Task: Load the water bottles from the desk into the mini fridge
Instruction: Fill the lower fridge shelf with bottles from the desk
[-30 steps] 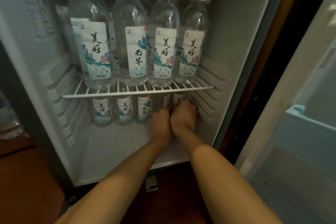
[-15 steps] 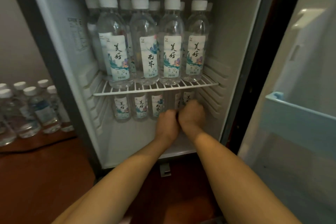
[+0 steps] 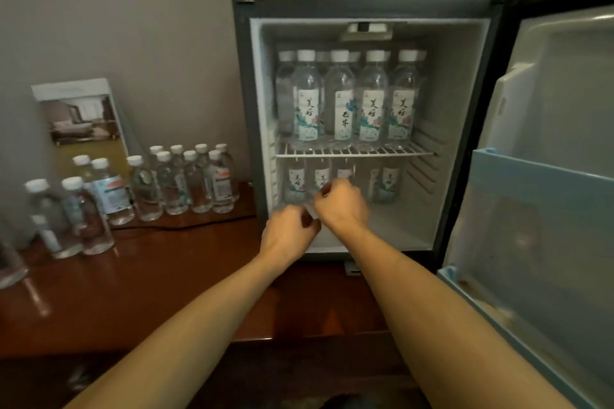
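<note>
Clear white-capped water bottles (image 3: pixel 186 184) upright on desk (image 3: pixel 133 276); mini fridge (image 3: pixel 365 10) open, labelled bottles (image 3: pixel 372 103) on wire shelf

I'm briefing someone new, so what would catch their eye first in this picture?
The open mini fridge on the right stands out first, its upper wire shelf packed with white-capped water bottles, a few more standing below. In front of its lower compartment the left hand and right hand meet, fingers curled. To the left, a cluster of bottles stands on the wooden desk.
</note>
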A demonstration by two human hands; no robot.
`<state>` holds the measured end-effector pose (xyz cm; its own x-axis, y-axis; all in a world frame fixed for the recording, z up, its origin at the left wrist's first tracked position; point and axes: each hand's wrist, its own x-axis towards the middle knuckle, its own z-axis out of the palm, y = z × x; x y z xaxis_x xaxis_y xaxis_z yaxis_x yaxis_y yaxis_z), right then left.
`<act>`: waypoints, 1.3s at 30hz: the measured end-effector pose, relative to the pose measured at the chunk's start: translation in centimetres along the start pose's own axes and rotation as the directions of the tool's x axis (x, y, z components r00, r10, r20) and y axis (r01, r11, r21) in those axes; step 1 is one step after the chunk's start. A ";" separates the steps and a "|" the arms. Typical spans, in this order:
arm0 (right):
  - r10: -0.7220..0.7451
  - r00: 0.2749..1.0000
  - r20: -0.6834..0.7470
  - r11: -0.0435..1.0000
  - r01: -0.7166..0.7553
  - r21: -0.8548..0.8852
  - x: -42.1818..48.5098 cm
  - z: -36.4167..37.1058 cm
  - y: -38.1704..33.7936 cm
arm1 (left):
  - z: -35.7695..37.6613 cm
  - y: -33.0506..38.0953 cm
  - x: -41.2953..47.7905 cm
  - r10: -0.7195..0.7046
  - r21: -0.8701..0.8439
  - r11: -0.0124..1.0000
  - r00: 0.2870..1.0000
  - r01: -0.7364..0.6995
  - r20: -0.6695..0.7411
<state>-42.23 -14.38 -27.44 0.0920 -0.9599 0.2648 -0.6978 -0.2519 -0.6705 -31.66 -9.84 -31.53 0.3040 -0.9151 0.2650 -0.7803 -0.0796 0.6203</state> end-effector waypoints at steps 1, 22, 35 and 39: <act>-0.020 1.000 0.017 1.000 0.020 0.003 -0.8 0.5 -1.1 | -1.1 -0.9 -0.8 -0.027 0.002 1.000 0.999 0.027 -0.025; -0.365 0.847 0.386 0.931 0.345 0.123 -7.7 20.7 -19.0 | -16.9 -23.3 -9.0 -0.411 -0.084 0.903 0.792 0.421 -0.452; -0.414 0.800 0.435 0.906 0.316 0.280 -3.0 33.8 -22.6 | -17.9 -34.9 -3.6 -0.508 -0.256 0.861 0.714 0.440 -0.482; -0.427 0.789 0.441 0.894 0.295 0.337 -1.8 37.1 -24.0 | -17.0 -36.7 -2.2 -0.524 -0.224 0.849 0.707 0.478 -0.475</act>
<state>0.70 -11.20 -37.56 0.6841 -0.7044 0.1894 -0.3575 -0.5502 -0.7546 5.61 1.80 -42.29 0.8832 -0.4177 0.2133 -0.3949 -0.4167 0.8188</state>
